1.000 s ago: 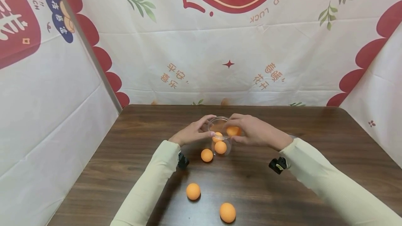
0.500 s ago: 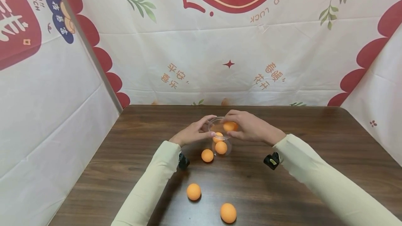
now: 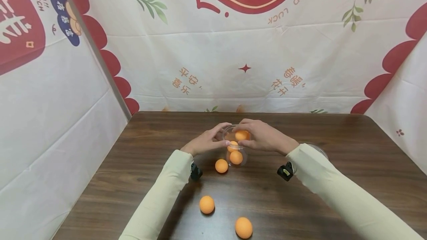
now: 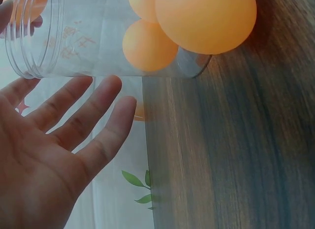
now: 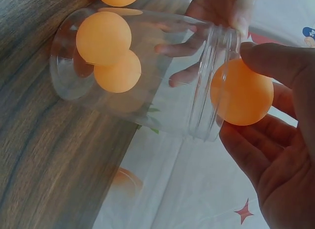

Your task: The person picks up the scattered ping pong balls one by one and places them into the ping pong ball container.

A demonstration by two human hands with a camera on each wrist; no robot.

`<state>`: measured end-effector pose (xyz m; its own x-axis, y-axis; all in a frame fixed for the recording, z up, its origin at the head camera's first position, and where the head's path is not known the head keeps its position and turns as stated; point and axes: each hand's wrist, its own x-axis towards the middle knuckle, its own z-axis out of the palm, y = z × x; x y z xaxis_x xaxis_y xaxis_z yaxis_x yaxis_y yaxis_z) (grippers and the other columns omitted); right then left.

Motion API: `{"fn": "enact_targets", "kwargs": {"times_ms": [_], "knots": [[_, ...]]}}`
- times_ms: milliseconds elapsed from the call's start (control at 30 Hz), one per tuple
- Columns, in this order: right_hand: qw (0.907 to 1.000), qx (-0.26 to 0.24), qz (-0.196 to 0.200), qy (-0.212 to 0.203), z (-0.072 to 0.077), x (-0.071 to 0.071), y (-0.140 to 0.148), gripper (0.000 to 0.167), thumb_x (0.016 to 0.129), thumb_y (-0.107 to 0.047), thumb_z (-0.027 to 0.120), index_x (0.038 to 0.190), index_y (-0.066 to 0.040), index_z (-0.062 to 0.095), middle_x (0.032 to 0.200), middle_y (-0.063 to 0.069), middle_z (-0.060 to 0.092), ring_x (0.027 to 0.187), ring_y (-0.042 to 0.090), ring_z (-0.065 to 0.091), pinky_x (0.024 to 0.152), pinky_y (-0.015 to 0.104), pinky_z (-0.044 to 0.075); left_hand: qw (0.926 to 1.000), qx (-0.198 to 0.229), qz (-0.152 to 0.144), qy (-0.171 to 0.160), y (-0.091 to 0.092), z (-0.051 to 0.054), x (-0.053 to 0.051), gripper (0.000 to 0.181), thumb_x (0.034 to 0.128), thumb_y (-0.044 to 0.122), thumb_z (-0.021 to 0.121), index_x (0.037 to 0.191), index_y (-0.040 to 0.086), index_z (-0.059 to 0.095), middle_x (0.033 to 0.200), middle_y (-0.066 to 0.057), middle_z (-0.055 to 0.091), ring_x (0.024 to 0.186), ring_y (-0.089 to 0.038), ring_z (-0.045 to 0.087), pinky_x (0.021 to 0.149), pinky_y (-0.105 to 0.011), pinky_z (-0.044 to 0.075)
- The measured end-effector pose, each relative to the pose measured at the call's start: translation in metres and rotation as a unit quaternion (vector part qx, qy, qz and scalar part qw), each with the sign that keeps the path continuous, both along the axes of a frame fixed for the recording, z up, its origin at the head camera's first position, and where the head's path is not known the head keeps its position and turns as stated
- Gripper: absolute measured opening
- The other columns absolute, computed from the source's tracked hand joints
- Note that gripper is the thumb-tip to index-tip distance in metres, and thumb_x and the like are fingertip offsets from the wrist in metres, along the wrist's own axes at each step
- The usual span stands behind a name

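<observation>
A clear jar stands on the table with two orange balls inside. My left hand holds it near the rim, its thumb on the near side and its fingers spread along the wall. At the mouth, my right hand grips another orange ball between thumb and fingers, and its fingertips are against or close to the rim. A loose orange ball lies beside the jar's base.
Two more orange balls lie nearer on the brown table. A clear round item shows partly behind the right sleeve. A printed white cloth hangs beyond the table's far edge and along the left side.
My right hand has moved left with its ball, from the jar's right side to over its mouth. The round item behind the right sleeve has come more into sight. My left hand stays put.
</observation>
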<state>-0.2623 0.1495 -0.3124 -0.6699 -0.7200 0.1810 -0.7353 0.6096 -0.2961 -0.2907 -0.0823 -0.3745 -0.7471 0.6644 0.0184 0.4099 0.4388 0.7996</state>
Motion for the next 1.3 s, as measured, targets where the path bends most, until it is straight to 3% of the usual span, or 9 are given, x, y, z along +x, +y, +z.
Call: {"fn": "enact_targets", "kwargs": {"times_ms": [433,700,933,1033,1167,1200,1300], "knots": [[0.9999,0.001,-0.01,-0.004,-0.0047,-0.0029,0.0013,0.033,0.087,-0.019,0.07,0.118,-0.009,0.065,0.109,0.004,0.063,0.084,0.012,0.056,0.076,0.033,0.049,0.9999,-0.007,0.008,-0.008,0.0003,0.001,0.0006,0.062,0.095,0.038,0.056,0.149,0.031,0.025,0.137,-0.016,0.047,0.113,-0.023,0.056,0.094,-0.042,0.047],[1.0,0.0,0.0,0.003,-0.0069,-0.0028,0.0031,0.033,0.089,-0.019,0.067,0.118,-0.006,0.063,0.108,0.007,0.062,0.082,0.012,0.054,0.074,0.032,0.048,0.9997,0.0,0.007,-0.022,0.0002,0.0005,0.0006,0.066,0.0948,0.04,0.056,0.15,0.027,0.023,0.139,-0.016,0.046,0.115,-0.025,0.056,0.094,-0.043,0.047],[1.0,-0.001,0.004,-0.007,-0.006,-0.0027,0.004,0.037,0.09,-0.02,0.067,0.123,-0.005,0.061,0.112,0.009,0.061,0.067,0.006,0.048,0.065,0.025,0.045,0.9998,-0.001,0.009,-0.017,0.0004,-0.0003,-0.0001,0.065,0.0949,0.037,0.057,0.15,0.026,0.023,0.138,-0.013,0.047,0.114,-0.025,0.056,0.094,-0.043,0.047],[1.0,-0.001,0.004,-0.003,-0.0061,-0.0028,0.0041,0.037,0.09,-0.02,0.067,0.123,-0.006,0.061,0.111,0.008,0.061,0.067,0.005,0.047,0.064,0.024,0.044,0.9997,-0.004,0.008,-0.023,0.0008,0.0042,0.0028,0.065,0.0955,0.034,0.056,0.151,0.024,0.023,0.139,-0.014,0.046,0.114,-0.026,0.056,0.093,-0.043,0.047],[1.0,-0.001,0.003,0.0,-0.0054,-0.0028,0.004,0.037,0.088,-0.019,0.069,0.122,-0.005,0.062,0.112,0.01,0.061,0.067,0.008,0.049,0.065,0.025,0.044,0.9997,-0.007,0.009,-0.023,0.0012,0.0044,0.0025,0.064,0.0959,0.032,0.056,0.15,0.025,0.023,0.138,-0.012,0.047,0.115,-0.027,0.056,0.094,-0.044,0.047],[1.0,-0.001,0.001,0.0,-0.005,-0.0027,0.0041,0.037,0.088,-0.019,0.069,0.121,-0.005,0.062,0.113,0.01,0.061,0.069,0.01,0.051,0.066,0.026,0.045,0.9998,-0.007,0.01,-0.018,0.001,-0.0001,-0.0004,0.064,0.0957,0.034,0.056,0.15,0.026,0.023,0.138,-0.01,0.048,0.114,-0.026,0.056,0.093,-0.043,0.047],[1.0,-0.001,-0.009,0.004,-0.0033,-0.0024,0.0048,0.038,0.086,-0.019,0.07,0.121,-0.005,0.062,0.114,0.01,0.061,0.08,0.018,0.056,0.071,0.031,0.047,0.9998,-0.007,0.01,-0.012,0.001,0.0001,-0.0001,0.063,0.0953,0.035,0.056,0.15,0.027,0.024,0.136,-0.01,0.049,0.113,-0.024,0.057,0.093,-0.043,0.047]]}}
